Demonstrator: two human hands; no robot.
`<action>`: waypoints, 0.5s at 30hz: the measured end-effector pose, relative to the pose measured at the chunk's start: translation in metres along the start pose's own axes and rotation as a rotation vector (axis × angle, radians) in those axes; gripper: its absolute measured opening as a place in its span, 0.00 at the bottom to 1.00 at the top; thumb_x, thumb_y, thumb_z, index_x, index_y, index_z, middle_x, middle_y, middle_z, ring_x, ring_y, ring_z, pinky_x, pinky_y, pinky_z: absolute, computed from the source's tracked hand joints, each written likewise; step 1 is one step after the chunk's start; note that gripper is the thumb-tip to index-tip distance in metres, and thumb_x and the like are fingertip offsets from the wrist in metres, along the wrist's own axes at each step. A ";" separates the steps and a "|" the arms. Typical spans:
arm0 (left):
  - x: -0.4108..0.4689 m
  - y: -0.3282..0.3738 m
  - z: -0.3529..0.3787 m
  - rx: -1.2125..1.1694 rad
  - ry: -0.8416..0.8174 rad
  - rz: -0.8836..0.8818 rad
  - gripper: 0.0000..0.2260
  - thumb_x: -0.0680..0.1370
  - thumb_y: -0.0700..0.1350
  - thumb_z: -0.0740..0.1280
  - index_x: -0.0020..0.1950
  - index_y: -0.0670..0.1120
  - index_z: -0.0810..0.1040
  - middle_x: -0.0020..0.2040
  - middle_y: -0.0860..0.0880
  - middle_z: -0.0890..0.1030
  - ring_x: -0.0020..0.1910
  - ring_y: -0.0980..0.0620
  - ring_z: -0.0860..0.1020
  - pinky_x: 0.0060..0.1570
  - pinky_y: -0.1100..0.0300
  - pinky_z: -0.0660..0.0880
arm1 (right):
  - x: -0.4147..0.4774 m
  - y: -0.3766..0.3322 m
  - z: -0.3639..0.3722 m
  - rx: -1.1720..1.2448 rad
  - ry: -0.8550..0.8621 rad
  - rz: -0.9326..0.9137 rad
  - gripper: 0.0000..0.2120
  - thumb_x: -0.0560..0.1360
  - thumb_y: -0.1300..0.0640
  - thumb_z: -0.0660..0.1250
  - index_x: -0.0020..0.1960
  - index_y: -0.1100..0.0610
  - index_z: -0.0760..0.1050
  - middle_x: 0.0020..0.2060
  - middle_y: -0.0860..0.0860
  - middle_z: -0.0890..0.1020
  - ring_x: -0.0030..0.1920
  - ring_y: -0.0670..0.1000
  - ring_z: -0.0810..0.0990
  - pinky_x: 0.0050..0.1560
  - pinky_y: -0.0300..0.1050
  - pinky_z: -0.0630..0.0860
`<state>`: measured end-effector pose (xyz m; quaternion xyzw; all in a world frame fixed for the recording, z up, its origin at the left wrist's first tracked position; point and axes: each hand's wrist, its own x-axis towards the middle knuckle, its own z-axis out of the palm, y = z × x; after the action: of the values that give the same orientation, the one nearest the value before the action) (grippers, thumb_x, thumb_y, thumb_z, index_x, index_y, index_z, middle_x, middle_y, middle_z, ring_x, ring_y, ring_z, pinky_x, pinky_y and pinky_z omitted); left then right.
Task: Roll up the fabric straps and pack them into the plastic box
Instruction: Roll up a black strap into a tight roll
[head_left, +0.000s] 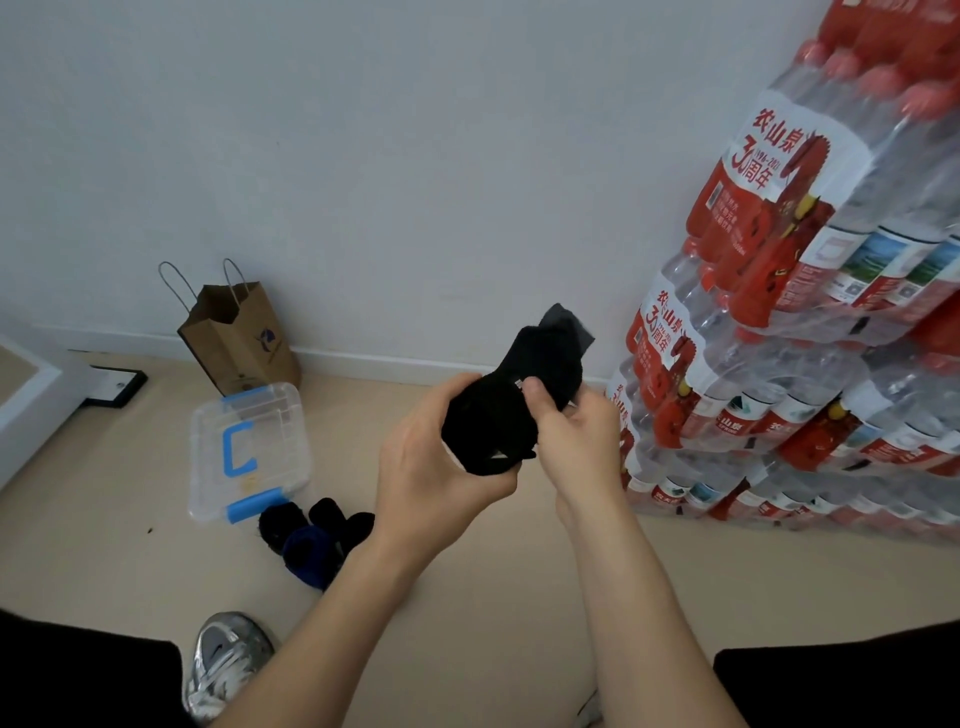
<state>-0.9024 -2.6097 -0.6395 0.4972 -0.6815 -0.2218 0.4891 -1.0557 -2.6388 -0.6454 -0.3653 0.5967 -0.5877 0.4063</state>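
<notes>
Beige floor (104, 571): plastic box (283, 436), paper bag (244, 343), bottle packs (779, 338)

both hands (511, 441) grip a black fabric strap (511, 400) above the floor, plastic box (248, 449) nearby.

**Room: plain wall, beige floor, stock stacked at right**

Pale grey-white wall (363, 130) fills the upper half. A white baseboard (389, 364) runs along its foot. The floor (493, 597) is smooth and beige, with a few dark specks at left. A brown paper bag (244, 343) with thin loop handles stands open against the wall, left of centre. A flat black-framed item (117, 387) lies on the floor left of the bag, near a white panel (31, 395) at the far left edge. At right, shrink-wrapped packs of red-capped water bottles (779, 364) are stacked high. Light is soft and even.
</notes>
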 end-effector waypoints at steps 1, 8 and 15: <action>0.000 0.000 0.000 0.010 0.009 0.023 0.37 0.63 0.44 0.85 0.70 0.54 0.78 0.58 0.61 0.84 0.58 0.58 0.83 0.56 0.62 0.79 | -0.001 0.002 0.001 0.047 -0.017 0.063 0.03 0.83 0.56 0.72 0.55 0.51 0.85 0.44 0.47 0.91 0.47 0.46 0.90 0.43 0.42 0.85; 0.003 -0.007 -0.002 -0.006 -0.034 0.084 0.39 0.64 0.45 0.87 0.73 0.54 0.76 0.63 0.65 0.81 0.63 0.61 0.81 0.60 0.71 0.73 | -0.006 0.007 0.005 0.493 -0.468 0.571 0.16 0.89 0.55 0.60 0.65 0.61 0.82 0.57 0.63 0.88 0.53 0.63 0.90 0.50 0.60 0.87; 0.021 -0.011 -0.022 -0.219 -0.497 -0.378 0.25 0.75 0.61 0.74 0.71 0.65 0.74 0.61 0.63 0.81 0.56 0.61 0.84 0.53 0.58 0.84 | -0.008 0.024 0.005 0.049 -0.193 0.102 0.09 0.87 0.57 0.66 0.64 0.52 0.81 0.54 0.52 0.90 0.56 0.55 0.89 0.53 0.60 0.88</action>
<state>-0.8783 -2.6290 -0.6294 0.4898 -0.6479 -0.4950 0.3087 -1.0463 -2.6322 -0.6689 -0.3794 0.5579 -0.5428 0.5000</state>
